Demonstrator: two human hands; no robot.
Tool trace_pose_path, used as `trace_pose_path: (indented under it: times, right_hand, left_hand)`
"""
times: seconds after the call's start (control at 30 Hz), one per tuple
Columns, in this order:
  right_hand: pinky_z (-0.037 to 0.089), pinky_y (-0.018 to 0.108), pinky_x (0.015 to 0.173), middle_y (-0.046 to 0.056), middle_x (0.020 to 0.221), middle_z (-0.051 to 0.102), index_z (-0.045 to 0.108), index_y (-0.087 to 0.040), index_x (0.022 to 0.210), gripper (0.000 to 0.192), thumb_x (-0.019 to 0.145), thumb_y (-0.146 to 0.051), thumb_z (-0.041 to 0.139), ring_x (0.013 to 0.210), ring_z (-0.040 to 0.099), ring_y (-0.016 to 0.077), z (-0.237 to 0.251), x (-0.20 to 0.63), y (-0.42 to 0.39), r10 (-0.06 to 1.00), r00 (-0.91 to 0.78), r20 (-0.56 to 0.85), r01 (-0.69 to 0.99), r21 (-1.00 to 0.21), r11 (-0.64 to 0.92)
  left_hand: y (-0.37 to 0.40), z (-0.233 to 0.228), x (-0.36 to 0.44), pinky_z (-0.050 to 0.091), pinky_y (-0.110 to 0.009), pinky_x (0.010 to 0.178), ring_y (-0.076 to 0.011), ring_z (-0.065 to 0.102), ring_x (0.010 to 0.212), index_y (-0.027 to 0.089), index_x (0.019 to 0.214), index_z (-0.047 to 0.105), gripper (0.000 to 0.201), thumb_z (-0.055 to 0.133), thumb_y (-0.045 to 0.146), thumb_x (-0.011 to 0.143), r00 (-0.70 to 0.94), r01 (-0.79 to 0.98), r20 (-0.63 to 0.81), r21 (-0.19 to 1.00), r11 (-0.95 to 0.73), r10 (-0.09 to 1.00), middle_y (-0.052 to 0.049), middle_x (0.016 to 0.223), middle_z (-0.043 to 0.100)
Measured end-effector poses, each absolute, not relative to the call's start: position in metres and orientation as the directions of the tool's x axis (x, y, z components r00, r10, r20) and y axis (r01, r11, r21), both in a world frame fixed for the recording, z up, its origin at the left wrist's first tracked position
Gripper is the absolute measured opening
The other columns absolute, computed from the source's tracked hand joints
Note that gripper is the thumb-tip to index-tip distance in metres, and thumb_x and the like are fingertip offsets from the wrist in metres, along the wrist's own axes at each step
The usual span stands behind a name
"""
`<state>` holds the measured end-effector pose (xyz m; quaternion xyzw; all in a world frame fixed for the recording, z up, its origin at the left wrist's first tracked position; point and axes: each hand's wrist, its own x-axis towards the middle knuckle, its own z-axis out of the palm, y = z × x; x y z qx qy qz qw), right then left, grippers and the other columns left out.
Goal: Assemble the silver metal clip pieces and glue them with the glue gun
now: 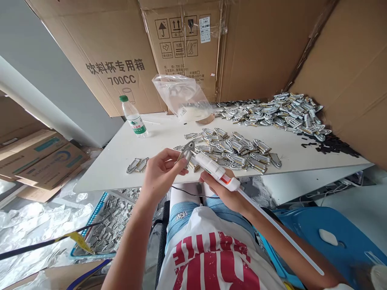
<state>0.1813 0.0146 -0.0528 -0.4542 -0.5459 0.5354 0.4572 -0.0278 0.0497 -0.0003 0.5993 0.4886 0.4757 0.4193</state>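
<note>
Left hand [161, 171] closed around a small metal clip [186, 151], pinched between thumb and fingertips, held just above the near edge of the desk [121, 157]. Right hand [225, 189] wrapped around a white glue gun [216, 171], nozzle pointing up and left, tip touching or just beside the clip; cannot tell which. Long pale glue stick [281, 231] trailing out of the back of the gun, down along the right forearm. Thin black cord [187, 192] running beneath both hands. Below, lap in blue shorts and a white shirt with red lettering.

Left of the knees, low down, a blue tray [99, 229] heaped with more metal pieces, on crumpled clear plastic. To the right, a blue stool [332, 229].

On the desk, two loose clips [137, 165] near the left front edge, and just beyond the hands a spread-out pile of clips [238, 151]. Farther back on the left, a clear water bottle [133, 117] with a green cap, standing slightly tilted in the view. Near the middle back, a clear plastic bag [181, 96], open and upright. At the far right, a larger heap of clips [278, 112], with small black pieces [329, 145] scattered beside it.

Behind everything, big cardboard boxes [121, 52] walling in the desk.
</note>
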Motion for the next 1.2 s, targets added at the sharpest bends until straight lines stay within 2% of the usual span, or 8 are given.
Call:
trace_pose_path:
  times: [0.23, 0.47, 0.67, 0.83, 0.97, 1.2]
  right_hand:
    - [0.027, 0.031, 0.051, -0.004, 0.061, 0.04, 0.067, -0.024, 0.08, 0.043, 0.097, -0.064, 0.073, 0.057, 0.033, 0.0157, -0.055, 0.181, 0.014, 0.988, -0.153, 0.036, -0.006, -0.999, 0.036]
    - [0.031, 0.032, 0.054, 0.001, 0.071, 0.055, 0.062, -0.022, 0.073, 0.047, 0.093, -0.061, 0.077, 0.062, 0.044, 0.0172, -0.057, 0.181, 0.013, 0.988, -0.147, 0.055, -0.043, -0.998, 0.049]
    - [0.032, 0.03, 0.054, 0.0, 0.069, 0.054, 0.056, -0.023, 0.071, 0.051, 0.094, -0.063, 0.076, 0.063, 0.045, 0.0171, -0.063, 0.181, 0.014, 0.991, -0.115, 0.074, -0.022, -0.997, 0.072]
    - [0.028, 0.029, 0.051, -0.003, 0.06, 0.045, 0.05, -0.023, 0.065, 0.059, 0.094, -0.069, 0.072, 0.057, 0.037, 0.0139, -0.058, 0.179, 0.012, 0.993, -0.104, 0.048, 0.001, -0.999, 0.048]
    - [0.027, 0.029, 0.05, -0.005, 0.054, 0.041, 0.05, -0.023, 0.065, 0.057, 0.095, -0.068, 0.069, 0.052, 0.034, 0.0126, -0.056, 0.179, 0.01, 0.993, -0.116, 0.032, 0.014, -0.999, 0.034]
    - [0.029, 0.03, 0.049, -0.005, 0.053, 0.043, 0.051, -0.023, 0.064, 0.057, 0.095, -0.068, 0.068, 0.05, 0.037, 0.0127, -0.052, 0.179, 0.011, 0.992, -0.115, 0.05, 0.043, -0.998, 0.056]
  left_hand:
    - [0.043, -0.001, -0.019, 0.067, -0.031, 0.07, -0.019, 0.079, 0.069, 0.02, 0.094, 0.071, 0.021, 0.083, 0.038, 0.09, 0.059, 0.148, 0.179, 0.971, -0.186, 0.982, -0.001, 0.08, 0.075]
    - [0.036, 0.005, -0.015, 0.069, -0.035, 0.07, -0.0209, 0.079, 0.067, 0.02, 0.093, 0.071, 0.023, 0.083, 0.039, 0.089, 0.029, 0.181, 0.191, 0.964, -0.193, 0.981, -0.001, 0.075, 0.076]
    - [0.033, 0.006, -0.013, 0.068, -0.031, 0.067, -0.0185, 0.079, 0.066, 0.019, 0.094, 0.071, 0.022, 0.084, 0.036, 0.089, 0.028, 0.166, 0.227, 0.959, -0.229, 0.973, -0.001, 0.079, 0.077]
    - [0.03, 0.003, -0.012, 0.067, -0.027, 0.066, -0.0163, 0.078, 0.065, 0.018, 0.095, 0.072, 0.016, 0.082, 0.031, 0.093, 0.023, 0.184, 0.274, 0.944, -0.273, 0.962, -0.001, 0.079, 0.077]
    - [0.029, 0.002, -0.011, 0.066, -0.025, 0.065, -0.0151, 0.078, 0.065, 0.018, 0.096, 0.073, 0.014, 0.082, 0.028, 0.093, 0.025, 0.168, 0.281, 0.945, -0.281, 0.96, -0.001, 0.08, 0.077]
    - [0.029, 0.003, -0.01, 0.066, -0.024, 0.064, -0.0144, 0.078, 0.064, 0.018, 0.094, 0.072, 0.014, 0.082, 0.027, 0.093, 0.021, 0.153, 0.279, 0.948, -0.279, 0.96, 0.0, 0.078, 0.077]
